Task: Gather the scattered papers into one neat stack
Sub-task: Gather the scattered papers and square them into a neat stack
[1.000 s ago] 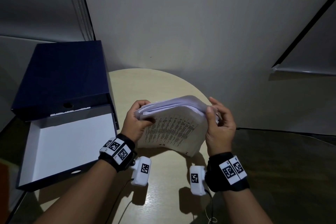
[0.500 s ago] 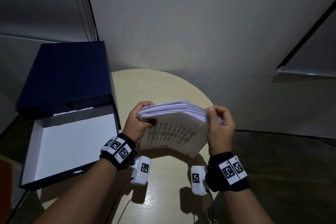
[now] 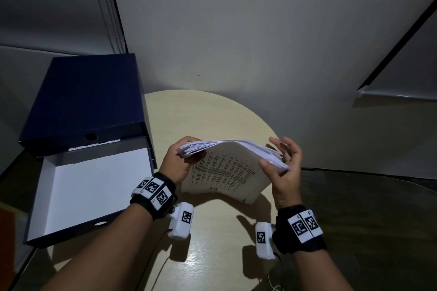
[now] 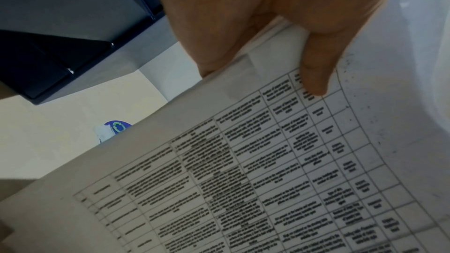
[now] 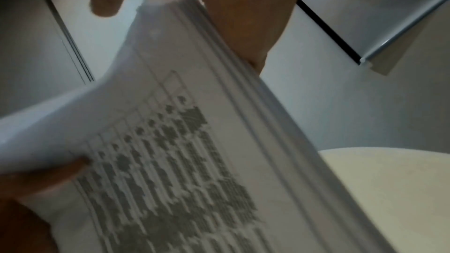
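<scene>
My left hand (image 3: 176, 163) grips the left end of the paper stack (image 3: 227, 172), thumb on the printed face nearest me, fingers curled round the far side. Left wrist view: thumb (image 4: 314, 76) pressed on a printed table at the sheet's top, rest of the hand (image 4: 243, 16) behind the edge. My right hand (image 3: 285, 170) is on the stack's right end: thumb lying along the near face at the edge, fingers spread and mostly straight behind the sheets, more a brace than a clamp. Right wrist view is blurry; the stack's layered edge (image 5: 243, 93) runs down from the palm, one fingertip (image 5: 104, 5) above the top edge, and my left thumb (image 5: 48, 172) shows at the lower left on the print.

The stack is held between the two hands, tilted with its top leaning away from me, bowed at the upper edge, sheets not flush at the left and right ends. Its lower edge sits at or just over the round pale table (image 3: 212, 243); I can't tell if it touches.

Left of my left hand, an open dark blue box (image 3: 89, 172) with a white interior, its lid (image 3: 87, 99) raised behind it. A grey wall (image 3: 260, 30) lies beyond both hands.
</scene>
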Demonstrator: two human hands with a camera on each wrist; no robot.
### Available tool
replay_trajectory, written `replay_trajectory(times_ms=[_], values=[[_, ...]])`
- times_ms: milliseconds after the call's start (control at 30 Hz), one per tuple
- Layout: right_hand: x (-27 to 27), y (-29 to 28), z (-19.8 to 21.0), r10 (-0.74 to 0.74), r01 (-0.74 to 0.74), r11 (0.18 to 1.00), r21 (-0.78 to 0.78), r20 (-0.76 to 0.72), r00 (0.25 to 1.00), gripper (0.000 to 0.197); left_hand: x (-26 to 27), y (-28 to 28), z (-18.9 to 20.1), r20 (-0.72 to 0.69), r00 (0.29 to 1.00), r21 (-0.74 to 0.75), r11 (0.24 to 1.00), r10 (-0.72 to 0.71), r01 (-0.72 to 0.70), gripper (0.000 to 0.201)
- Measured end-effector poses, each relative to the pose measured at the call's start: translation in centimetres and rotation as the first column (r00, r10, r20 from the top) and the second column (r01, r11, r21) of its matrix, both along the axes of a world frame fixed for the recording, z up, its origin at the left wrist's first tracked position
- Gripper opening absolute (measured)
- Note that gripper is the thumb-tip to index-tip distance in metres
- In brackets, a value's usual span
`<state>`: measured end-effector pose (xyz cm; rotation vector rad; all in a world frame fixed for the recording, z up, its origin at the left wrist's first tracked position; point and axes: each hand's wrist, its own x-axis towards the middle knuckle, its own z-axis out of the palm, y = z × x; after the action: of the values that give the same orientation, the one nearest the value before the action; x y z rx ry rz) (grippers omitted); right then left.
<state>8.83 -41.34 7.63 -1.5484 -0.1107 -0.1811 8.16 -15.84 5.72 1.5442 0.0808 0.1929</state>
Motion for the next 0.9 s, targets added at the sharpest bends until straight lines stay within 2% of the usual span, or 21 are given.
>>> replay_trajectory(times_ms=[67, 233, 367, 467, 600, 767, 833, 900], values=[[-0.3, -0.7, -1.3, 0.077, -0.078, 0.997, -0.017, -0.068, 0.995, 0.091, -0.1, -0.1, 0.3, 0.003, 1.0, 0.021, 1.0, 0.011, -0.011, 0.018], [-0.9, -0.2, -2.2, 0.073, -0.082, 0.996, -0.042, -0.181, 0.981, 0.05, -0.2, -0.6, 1.0, -0.033, 0.999, -0.09, 0.995, 0.033, -0.036, 0.023], [-1.3, 0.7, -1.8, 0.039, -0.055, 0.996, -0.075, -0.195, 0.98, 0.043, -0.2, -0.6, 0.9, -0.049, 0.999, 0.041, 0.999, 0.015, -0.013, 0.032], [-1.5, 1.4, -0.9, 0.044, -0.068, 0.989, -0.129, -0.184, 0.982, 0.034, -0.4, -1.1, 1.4, -0.043, 0.998, 0.071, 0.997, 0.038, -0.034, 0.032], [-1.8, 1.6, -0.4, -0.001, -0.019, 0.991, -0.135, -0.147, 0.989, 0.04, -1.4, -1.7, 1.9, 0.001, 0.996, 0.09, 0.992, 0.085, -0.084, 0.04], [-2.9, 1.6, -2.2, 0.02, -0.049, 0.989, -0.138, -0.207, 0.978, 0.072, -2.6, -2.1, 0.9, -0.059, 0.994, 0.053, 0.994, 0.095, -0.092, 0.051], [-2.6, 1.5, -2.3, -0.005, -0.021, 0.993, -0.12, -0.216, 0.976, 0.068, -2.3, -1.9, 1.1, -0.049, 0.993, 0.048, 0.994, 0.104, -0.102, 0.051], [-2.1, 1.3, -2.2, -0.034, 0.001, 0.985, -0.172, -0.189, 0.981, 0.057, -2.0, -1.9, 1.4, -0.061, 0.993, 0.068, 0.993, 0.104, -0.1, 0.052]])
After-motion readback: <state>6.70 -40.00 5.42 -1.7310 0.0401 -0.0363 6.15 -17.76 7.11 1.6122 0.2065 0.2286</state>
